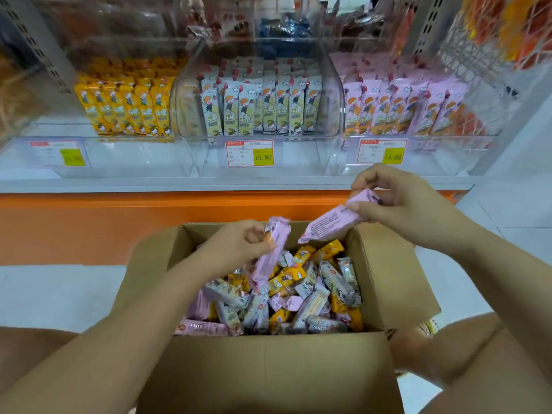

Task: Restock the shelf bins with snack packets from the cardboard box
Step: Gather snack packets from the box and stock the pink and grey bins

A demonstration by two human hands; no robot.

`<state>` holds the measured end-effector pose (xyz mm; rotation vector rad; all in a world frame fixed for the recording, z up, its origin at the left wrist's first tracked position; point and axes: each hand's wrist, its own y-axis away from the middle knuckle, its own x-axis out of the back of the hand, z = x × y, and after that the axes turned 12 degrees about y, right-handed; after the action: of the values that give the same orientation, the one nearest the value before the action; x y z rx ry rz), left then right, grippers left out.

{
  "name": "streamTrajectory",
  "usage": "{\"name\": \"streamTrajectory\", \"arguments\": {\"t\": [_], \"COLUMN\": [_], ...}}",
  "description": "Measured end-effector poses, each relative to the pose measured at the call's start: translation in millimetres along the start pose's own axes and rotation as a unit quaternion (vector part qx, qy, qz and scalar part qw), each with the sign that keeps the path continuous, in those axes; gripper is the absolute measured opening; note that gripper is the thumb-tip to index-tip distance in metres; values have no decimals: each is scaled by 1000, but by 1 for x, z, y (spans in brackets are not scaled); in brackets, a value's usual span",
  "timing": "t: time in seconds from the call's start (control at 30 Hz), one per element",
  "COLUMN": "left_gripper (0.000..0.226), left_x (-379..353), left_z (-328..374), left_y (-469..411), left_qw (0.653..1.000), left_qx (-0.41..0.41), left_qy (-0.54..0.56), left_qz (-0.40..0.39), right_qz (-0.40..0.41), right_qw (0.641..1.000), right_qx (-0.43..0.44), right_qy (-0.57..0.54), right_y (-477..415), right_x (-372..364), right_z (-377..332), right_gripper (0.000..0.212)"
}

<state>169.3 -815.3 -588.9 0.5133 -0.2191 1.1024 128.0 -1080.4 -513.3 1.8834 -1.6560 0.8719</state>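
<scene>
**Two pink snack packets in hand above open carton**

Left hand (pixel 239 240): fingers curled, pinching the upper end of a pink packet (pixel 273 249) that hangs down toward the heap. Right hand (pixel 397 204): thumb and fingers clamped on the top end of a second pink packet (pixel 328 224), tilted, printed back showing (fine print unreadable). Both held over the cardboard box (pixel 268 369), flaps open, filled with loose packets (pixel 298 294) in pink, yellow and pale grey.

Beyond, three clear shelf bins:
- left bin (pixel 119 153), yellow packets upright
- middle bin (pixel 298 156), pale packets
- right bin (pixel 433 150), pink packets

Fronts with a cartoon figure and large Chinese characters, too soft to read surely. Middle tag (pixel 250 153) and right tag (pixel 383 151): 15.80 on a yellow patch. Left tag (pixel 56 153): blurred.
</scene>
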Motion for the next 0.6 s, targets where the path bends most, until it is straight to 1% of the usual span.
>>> {"name": "streamTrajectory", "arguments": {"t": [0.07,0.1,0.17,0.23,0.33,0.43,0.5,0.57,0.6], "left_gripper": [30,29,21,21,31,49,41,33,30], "left_x": [11,17,25,28,25,15,12,12,13], "left_z": [17,23,35,42,47,50,49,45,43], "left_y": [2,4,9,14,14,12,12,11,11], "left_qw": [1000,999,999,999,999,996,993,990,984], "left_qx": [-6,-8,-20,-35,-41,-41,-34,-11,4], "left_qy": [25,25,-5,-21,14,64,96,125,156], "left_qz": [-17,-25,-31,-28,-28,-54,-61,-69,-84], "right_qz": [-26,-38,-61,-90,-126,-138,-138,-136,-136], "right_qw": [1000,999,998,995,990,988,987,986,986], "right_qx": [-3,0,5,1,-3,9,20,30,33], "right_qy": [-11,-6,3,-31,-70,-74,-82,-87,-90], "right_y": [0,0,-2,-3,-5,-9,-12,-15,-16], "right_x": [1,1,-1,-2,0,4,6,7,6], "right_z": [-2,-3,-7,-10,-16,-24,-30,-35,-36], "right_gripper": [29,35,46,50,42,34,33,32,32]}}
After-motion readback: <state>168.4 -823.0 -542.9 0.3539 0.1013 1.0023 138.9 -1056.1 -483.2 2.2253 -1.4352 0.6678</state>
